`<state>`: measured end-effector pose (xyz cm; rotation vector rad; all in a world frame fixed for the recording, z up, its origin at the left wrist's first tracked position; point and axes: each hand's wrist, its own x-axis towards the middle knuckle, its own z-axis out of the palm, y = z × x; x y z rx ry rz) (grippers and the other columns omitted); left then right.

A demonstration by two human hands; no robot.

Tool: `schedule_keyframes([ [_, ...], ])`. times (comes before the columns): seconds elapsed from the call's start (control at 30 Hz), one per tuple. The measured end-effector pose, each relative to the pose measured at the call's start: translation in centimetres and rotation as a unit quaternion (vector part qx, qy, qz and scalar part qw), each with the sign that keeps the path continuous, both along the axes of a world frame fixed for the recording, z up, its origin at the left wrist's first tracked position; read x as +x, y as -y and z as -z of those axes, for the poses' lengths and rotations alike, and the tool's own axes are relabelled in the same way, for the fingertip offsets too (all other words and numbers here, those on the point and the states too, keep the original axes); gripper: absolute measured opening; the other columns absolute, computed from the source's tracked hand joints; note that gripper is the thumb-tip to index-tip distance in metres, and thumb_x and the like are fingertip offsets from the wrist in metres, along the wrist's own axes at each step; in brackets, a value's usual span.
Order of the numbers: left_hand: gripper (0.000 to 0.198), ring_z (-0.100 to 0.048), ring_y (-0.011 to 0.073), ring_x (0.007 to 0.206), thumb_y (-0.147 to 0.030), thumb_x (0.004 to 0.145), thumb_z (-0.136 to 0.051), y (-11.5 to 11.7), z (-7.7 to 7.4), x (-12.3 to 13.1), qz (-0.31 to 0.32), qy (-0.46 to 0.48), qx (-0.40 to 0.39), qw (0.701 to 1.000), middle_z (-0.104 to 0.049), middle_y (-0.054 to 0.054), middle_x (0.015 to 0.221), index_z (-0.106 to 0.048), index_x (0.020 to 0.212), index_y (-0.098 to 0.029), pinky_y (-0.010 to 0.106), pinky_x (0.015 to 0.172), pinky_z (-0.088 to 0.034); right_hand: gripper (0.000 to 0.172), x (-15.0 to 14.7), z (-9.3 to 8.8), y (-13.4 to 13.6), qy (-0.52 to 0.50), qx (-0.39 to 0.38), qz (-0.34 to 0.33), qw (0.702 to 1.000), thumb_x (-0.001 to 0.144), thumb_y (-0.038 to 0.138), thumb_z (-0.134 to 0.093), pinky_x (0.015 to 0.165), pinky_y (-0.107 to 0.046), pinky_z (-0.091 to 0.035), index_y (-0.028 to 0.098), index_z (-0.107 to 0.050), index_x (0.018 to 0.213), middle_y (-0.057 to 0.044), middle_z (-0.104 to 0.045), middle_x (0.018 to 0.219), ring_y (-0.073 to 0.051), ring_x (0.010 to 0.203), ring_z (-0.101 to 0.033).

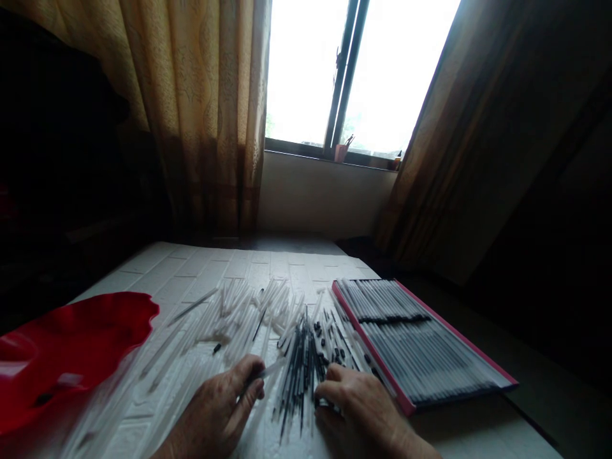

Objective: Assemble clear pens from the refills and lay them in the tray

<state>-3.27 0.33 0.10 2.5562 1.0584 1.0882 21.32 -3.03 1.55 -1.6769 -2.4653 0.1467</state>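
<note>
On a white table (pixel 201 268) lies a heap of clear pen barrels (pixel 239 312) and a bunch of dark ink refills (pixel 299 363). My left hand (pixel 220 408) is closed in a pinch on one clear barrel (pixel 268 371) near the table's front. My right hand (pixel 356 405) rests beside the refills with its fingers curled on small dark parts; what it holds is hidden. Small black caps (pixel 329 347) lie scattered just beyond it.
A red wavy-edged tray (pixel 71 344) stands at the left. A pink-rimmed flat box (pixel 459 341) full of assembled pens in rows lies at the right. Curtains and a bright window are behind the table. The room to the right is dark.
</note>
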Motion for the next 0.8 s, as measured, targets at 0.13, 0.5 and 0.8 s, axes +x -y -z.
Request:
schedule_keyframes([
  [0.13,0.013,-0.071,0.0134,0.054,-0.019,0.091,-0.042,0.1,0.5,-0.1,-0.005,0.003,0.013,1.0,-0.068,-0.008,0.066,-0.044,0.097,-0.03,0.018,0.052,-0.052,0.015,0.0,-0.6,-0.5,-0.119,0.001,0.004,0.993,0.075,0.009,-0.06,0.06,-0.023,-0.041,0.021,-0.067,0.08,-0.001,-0.069,0.078,-0.016,0.069,-0.065],
  [0.5,0.011,-0.072,0.0143,0.064,-0.021,0.091,-0.046,0.0,0.2,-0.2,0.003,-0.014,-0.041,0.999,-0.071,-0.003,0.073,-0.054,0.095,-0.027,0.016,0.054,-0.053,0.018,-2.1,-0.3,-2.2,-0.459,-0.002,-0.067,0.886,0.088,0.022,-0.056,0.07,-0.025,-0.05,0.016,-0.071,0.094,-0.006,-0.069,0.083,-0.016,0.076,-0.064],
  [0.8,0.015,-0.073,0.0154,0.071,-0.021,0.091,-0.047,0.2,1.1,-0.1,0.006,-0.019,-0.07,0.997,-0.073,-0.003,0.083,-0.053,0.103,-0.03,0.019,0.064,-0.055,0.019,-2.5,0.0,-2.2,-0.436,0.031,-0.101,0.894,0.085,0.016,-0.055,0.065,-0.025,-0.051,0.016,-0.072,0.094,-0.007,-0.069,0.079,-0.016,0.071,-0.065],
])
